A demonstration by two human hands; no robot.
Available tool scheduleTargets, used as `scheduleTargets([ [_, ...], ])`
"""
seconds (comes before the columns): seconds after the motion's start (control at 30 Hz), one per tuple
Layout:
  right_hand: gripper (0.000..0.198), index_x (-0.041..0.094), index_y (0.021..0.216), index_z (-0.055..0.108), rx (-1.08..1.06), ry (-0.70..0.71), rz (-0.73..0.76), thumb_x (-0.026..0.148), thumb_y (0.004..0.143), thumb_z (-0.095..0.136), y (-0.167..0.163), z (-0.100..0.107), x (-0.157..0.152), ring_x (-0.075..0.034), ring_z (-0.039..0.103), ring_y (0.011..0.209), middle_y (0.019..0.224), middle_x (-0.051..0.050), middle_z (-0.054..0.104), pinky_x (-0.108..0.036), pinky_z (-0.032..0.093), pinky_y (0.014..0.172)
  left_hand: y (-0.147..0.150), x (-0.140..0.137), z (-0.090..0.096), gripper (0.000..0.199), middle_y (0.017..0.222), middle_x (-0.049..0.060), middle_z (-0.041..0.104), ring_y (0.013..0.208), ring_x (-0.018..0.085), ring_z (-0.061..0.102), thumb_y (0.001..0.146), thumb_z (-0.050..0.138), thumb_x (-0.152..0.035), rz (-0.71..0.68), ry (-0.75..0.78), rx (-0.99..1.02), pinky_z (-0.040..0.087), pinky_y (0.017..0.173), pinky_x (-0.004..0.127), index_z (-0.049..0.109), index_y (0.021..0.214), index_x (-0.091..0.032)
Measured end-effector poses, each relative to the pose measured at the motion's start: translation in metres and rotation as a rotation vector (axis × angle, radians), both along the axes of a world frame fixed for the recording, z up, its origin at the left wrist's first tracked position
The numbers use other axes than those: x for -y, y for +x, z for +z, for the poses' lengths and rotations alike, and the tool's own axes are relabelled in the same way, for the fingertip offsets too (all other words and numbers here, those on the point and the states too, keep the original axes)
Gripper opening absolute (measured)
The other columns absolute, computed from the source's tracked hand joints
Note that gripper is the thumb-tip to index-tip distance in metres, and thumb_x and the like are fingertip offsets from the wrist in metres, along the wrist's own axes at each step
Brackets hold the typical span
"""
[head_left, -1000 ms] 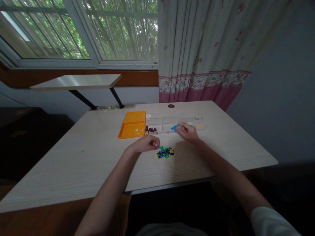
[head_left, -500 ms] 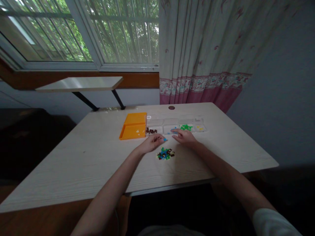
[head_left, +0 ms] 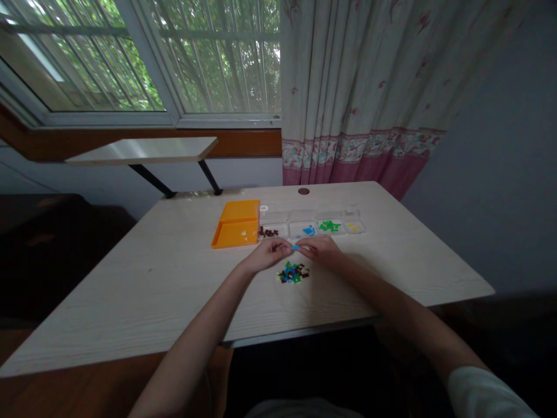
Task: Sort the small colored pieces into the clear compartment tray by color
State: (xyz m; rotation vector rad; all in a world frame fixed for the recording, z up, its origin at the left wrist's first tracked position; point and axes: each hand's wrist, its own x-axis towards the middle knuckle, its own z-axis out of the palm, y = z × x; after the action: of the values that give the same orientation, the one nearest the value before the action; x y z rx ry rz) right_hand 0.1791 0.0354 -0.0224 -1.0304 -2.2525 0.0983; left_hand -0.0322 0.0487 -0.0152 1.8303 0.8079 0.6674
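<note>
Between my two hands is a small blue piece (head_left: 295, 247), perhaps a toy brick. My left hand (head_left: 268, 254) pinches it from the left, and the fingertips of my right hand (head_left: 322, 249) close on its right side. Just below them on the table lies a mixed pile of small pieces (head_left: 292, 273) in blue, green, dark brown and pale yellow. Behind my hands, clear plastic compartments hold sorted pieces: brown pieces (head_left: 268, 232), blue pieces (head_left: 308, 230), green pieces (head_left: 329, 225) and a few yellow pieces (head_left: 353, 227).
An open orange case (head_left: 235, 223) with a few white pieces inside stands left of the clear compartments. A raised shelf (head_left: 145, 151) on black legs is at the table's back left. Behind the table (head_left: 174, 278) hang a window and a patterned curtain (head_left: 348, 104).
My right hand has come from the blue pieces' compartment to the left and nearer me, and now meets my left hand at the blue piece. My left hand has hardly moved.
</note>
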Motion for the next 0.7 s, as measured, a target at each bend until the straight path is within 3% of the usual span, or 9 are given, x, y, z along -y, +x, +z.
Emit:
scheduleTargets([
  [0.13, 0.030, 0.021, 0.090, 0.068, -0.093, 0.011, -0.156, 0.042, 0.082, 0.048, 0.012, 0.008, -0.006, -0.010, 0.045, 0.048, 0.049, 0.001, 0.051, -0.021, 0.036, 0.056, -0.006, -0.001, 0.002, 0.024, 0.061, -0.001, 0.050, 0.054, 0.007, 0.040, 0.074, 0.058, -0.031, -0.021, 0.139, -0.137, 0.030, 0.048, 0.017, 0.064, 0.088, -0.011],
  [0.33, 0.033, 0.018, 0.093, 0.067, -0.236, 0.035, -0.309, 0.043, 0.082, 0.048, 0.033, 0.013, -0.013, -0.009, 0.040, 0.045, 0.048, 0.004, 0.042, -0.020, 0.035, 0.052, -0.007, 0.000, 0.007, 0.014, 0.068, 0.003, 0.058, 0.060, 0.009, 0.048, 0.072, 0.056, -0.017, -0.127, 0.301, -0.244, 0.038, 0.056, 0.019, 0.066, 0.079, -0.012],
  [0.7, 0.032, 0.018, 0.093, 0.067, -0.261, 0.025, -0.306, 0.041, 0.081, 0.049, 0.031, 0.015, -0.011, -0.009, 0.037, 0.045, 0.047, 0.004, 0.039, -0.020, 0.034, 0.052, -0.008, -0.002, 0.004, 0.014, 0.065, 0.002, 0.059, 0.059, 0.009, 0.049, 0.074, 0.052, -0.016, -0.136, 0.383, -0.342, 0.037, 0.056, 0.018, 0.066, 0.076, -0.013],
])
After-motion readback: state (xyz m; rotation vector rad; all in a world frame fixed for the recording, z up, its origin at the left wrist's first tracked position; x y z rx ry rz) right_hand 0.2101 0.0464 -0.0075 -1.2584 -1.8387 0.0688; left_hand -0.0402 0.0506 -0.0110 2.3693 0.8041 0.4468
